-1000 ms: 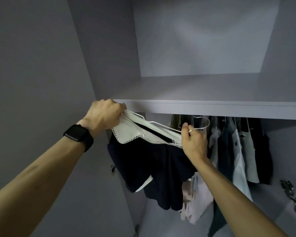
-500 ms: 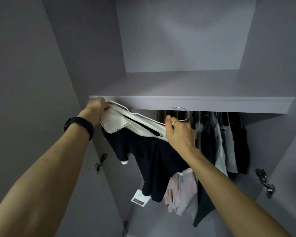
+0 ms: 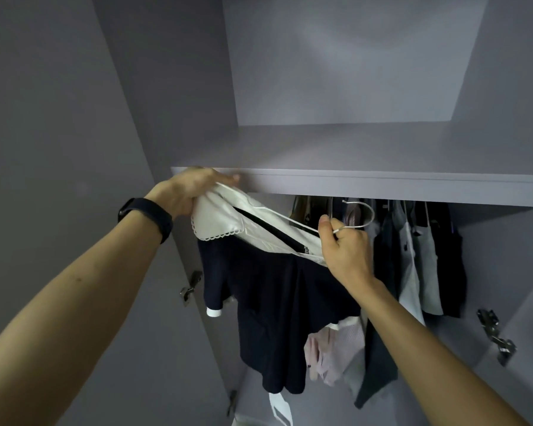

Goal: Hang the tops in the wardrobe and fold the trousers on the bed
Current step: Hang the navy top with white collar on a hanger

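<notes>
Grey-lilac panels make up the open wardrobe (image 3: 351, 72), and a deep shelf (image 3: 382, 186) runs across it at about hand height. Both bare arms reach up and forward from below, the left one from the lower left, the right one from the lower right, so the two hands meet just under the shelf's front edge.

Between them hangs a navy top (image 3: 268, 302) with a white scalloped collar (image 3: 219, 219), its body draping down in front of the rail space, not yet on the rail. To its right, a row of hung clothes (image 3: 419, 265) in dark and pale shades fills the space under the shelf.

The left hand (image 3: 194, 189) is raised against the shelf edge, fingers curled round the collar and the shoulder end of the hanger (image 3: 337, 231). The right hand (image 3: 345, 250) sits lower, knuckles towards me, thumb up, pinching the hanger at the foot of its metal hook, which curves up beside the hung clothes.

A dark band (image 3: 148, 216) wraps the left wrist. Metal hinges (image 3: 494, 336) show on the side panels, and a white tag (image 3: 280, 410) dangles below the top's hem.
</notes>
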Available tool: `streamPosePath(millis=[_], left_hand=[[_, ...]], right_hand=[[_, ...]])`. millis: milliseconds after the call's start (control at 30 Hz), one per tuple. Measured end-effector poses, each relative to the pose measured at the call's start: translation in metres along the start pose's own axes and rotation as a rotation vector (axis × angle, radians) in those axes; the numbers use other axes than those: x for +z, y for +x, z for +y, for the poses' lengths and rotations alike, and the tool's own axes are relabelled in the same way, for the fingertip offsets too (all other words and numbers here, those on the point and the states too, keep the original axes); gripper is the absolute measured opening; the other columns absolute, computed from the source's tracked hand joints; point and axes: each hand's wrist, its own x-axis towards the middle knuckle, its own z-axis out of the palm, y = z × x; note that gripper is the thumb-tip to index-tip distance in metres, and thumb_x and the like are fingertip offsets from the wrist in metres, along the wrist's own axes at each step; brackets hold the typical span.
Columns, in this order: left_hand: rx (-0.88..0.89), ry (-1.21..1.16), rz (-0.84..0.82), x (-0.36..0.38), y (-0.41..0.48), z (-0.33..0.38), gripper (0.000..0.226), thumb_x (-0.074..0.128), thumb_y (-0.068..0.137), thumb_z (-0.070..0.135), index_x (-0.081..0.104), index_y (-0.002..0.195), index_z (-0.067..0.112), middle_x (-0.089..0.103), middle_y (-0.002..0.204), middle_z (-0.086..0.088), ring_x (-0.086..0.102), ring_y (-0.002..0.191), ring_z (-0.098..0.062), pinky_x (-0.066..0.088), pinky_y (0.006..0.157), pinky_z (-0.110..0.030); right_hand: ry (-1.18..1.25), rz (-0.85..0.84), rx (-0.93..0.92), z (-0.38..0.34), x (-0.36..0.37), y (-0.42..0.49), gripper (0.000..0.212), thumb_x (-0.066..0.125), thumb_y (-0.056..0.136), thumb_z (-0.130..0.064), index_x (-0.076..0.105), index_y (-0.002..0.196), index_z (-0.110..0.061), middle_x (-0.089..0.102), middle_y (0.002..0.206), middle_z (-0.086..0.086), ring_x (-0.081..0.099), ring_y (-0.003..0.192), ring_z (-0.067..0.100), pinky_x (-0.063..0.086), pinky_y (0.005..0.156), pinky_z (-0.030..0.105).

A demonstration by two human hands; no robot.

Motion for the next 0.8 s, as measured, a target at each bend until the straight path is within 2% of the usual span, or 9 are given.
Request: streamPosePath(millis=[33, 133, 233, 300, 500, 600, 700, 767, 800], left_hand=[[0.046, 0.024, 0.046, -0.001, 0.001, -0.001, 0.014, 0.073, 0.09, 0.013, 0.068, 0.077, 0.009, 0.074, 0.067, -0.005, 0.072, 0.061, -0.023, 0.056, 0.05, -0.028], [0.084, 0.104, 0.137, 0.0, 0.008, -0.014, 0.039, 0.062, 0.087, -0.005, 0.05, 0.056, 0.016, 0.052, 0.05, 0.001, 0.054, 0.05, -0.022, 0.045, 0.044, -0.022], [0.113, 0.322, 0.312, 0.0, 0.015, -0.026, 0.017, 0.065, 0.086, 0.006, 0.055, 0.09, 0.018, 0.056, 0.084, -0.001, 0.056, 0.079, -0.024, 0.05, 0.066, -0.027], [0.142, 0.514, 0.409, -0.001, 0.014, -0.031, 0.023, 0.06, 0.087, 0.014, 0.052, 0.106, 0.024, 0.058, 0.102, -0.001, 0.058, 0.094, -0.027, 0.052, 0.084, -0.036], [0.571, 1.045, 0.614, 0.014, 0.007, -0.046, 0.013, 0.041, 0.089, 0.009, 0.037, 0.09, 0.022, 0.044, 0.058, 0.003, 0.048, 0.057, -0.033, 0.03, 0.054, -0.034], [0.568, 1.049, 0.608, 0.015, 0.004, -0.057, 0.01, 0.036, 0.095, 0.012, 0.031, 0.094, 0.021, 0.044, 0.055, 0.004, 0.043, 0.052, -0.031, 0.024, 0.051, -0.033], [0.466, 0.85, 0.637, 0.008, 0.006, -0.061, 0.005, 0.035, 0.096, 0.017, 0.04, 0.096, 0.018, 0.053, 0.064, 0.0, 0.048, 0.057, -0.025, 0.033, 0.056, -0.036], [0.385, 0.755, 0.621, 0.003, 0.005, -0.067, 0.007, 0.038, 0.098, 0.023, 0.045, 0.098, 0.02, 0.058, 0.074, -0.001, 0.054, 0.066, -0.026, 0.04, 0.062, -0.038], [0.362, 0.731, 0.601, 0.001, 0.005, -0.071, 0.007, 0.041, 0.098, 0.026, 0.046, 0.098, 0.021, 0.059, 0.077, 0.0, 0.056, 0.07, -0.026, 0.043, 0.066, -0.039]], right_hand=[[-0.016, 0.004, -0.007, 0.001, 0.0, 0.0, 0.057, 0.05, 0.104, -0.034, 0.029, 0.052, -0.024, 0.03, 0.037, -0.003, 0.041, 0.042, 0.014, 0.026, 0.046, 0.027], [-0.026, 0.009, -0.014, 0.003, 0.002, -0.001, 0.054, 0.043, 0.102, -0.046, 0.036, 0.054, -0.023, 0.042, 0.042, 0.0, 0.05, 0.051, 0.01, 0.024, 0.044, 0.021], [-0.035, -0.03, -0.052, 0.006, 0.013, -0.003, 0.043, 0.033, 0.098, -0.057, 0.047, 0.063, -0.036, 0.056, 0.058, -0.012, 0.045, 0.045, 0.013, 0.033, 0.046, 0.029], [-0.04, -0.054, -0.057, 0.011, 0.023, -0.007, 0.043, 0.031, 0.098, -0.058, 0.047, 0.062, -0.041, 0.051, 0.052, -0.003, 0.045, 0.047, 0.019, 0.043, 0.049, 0.034], [-0.117, -0.102, -0.054, 0.026, 0.028, -0.017, 0.04, 0.029, 0.097, -0.059, 0.047, 0.062, -0.05, 0.033, 0.042, -0.005, 0.051, 0.052, 0.029, 0.045, 0.051, 0.036], [0.005, -0.127, -0.063, 0.023, 0.018, -0.02, 0.042, 0.036, 0.095, -0.06, 0.048, 0.059, -0.043, 0.037, 0.04, -0.003, 0.039, 0.041, 0.014, 0.031, 0.047, 0.028], [0.28, -0.37, 0.037, 0.007, 0.007, -0.009, 0.05, 0.049, 0.097, -0.059, 0.054, 0.06, -0.025, 0.05, 0.048, -0.008, 0.045, 0.048, 0.008, 0.04, 0.057, 0.03], [0.524, -0.668, 0.201, -0.009, -0.005, 0.003, 0.043, 0.053, 0.101, -0.049, 0.07, 0.076, -0.019, 0.068, 0.066, -0.002, 0.054, 0.058, 0.01, 0.047, 0.066, 0.027], [0.611, -0.782, 0.288, -0.016, -0.008, 0.006, 0.043, 0.053, 0.101, -0.049, 0.074, 0.085, -0.014, 0.068, 0.07, -0.001, 0.051, 0.055, 0.01, 0.047, 0.062, 0.025]])
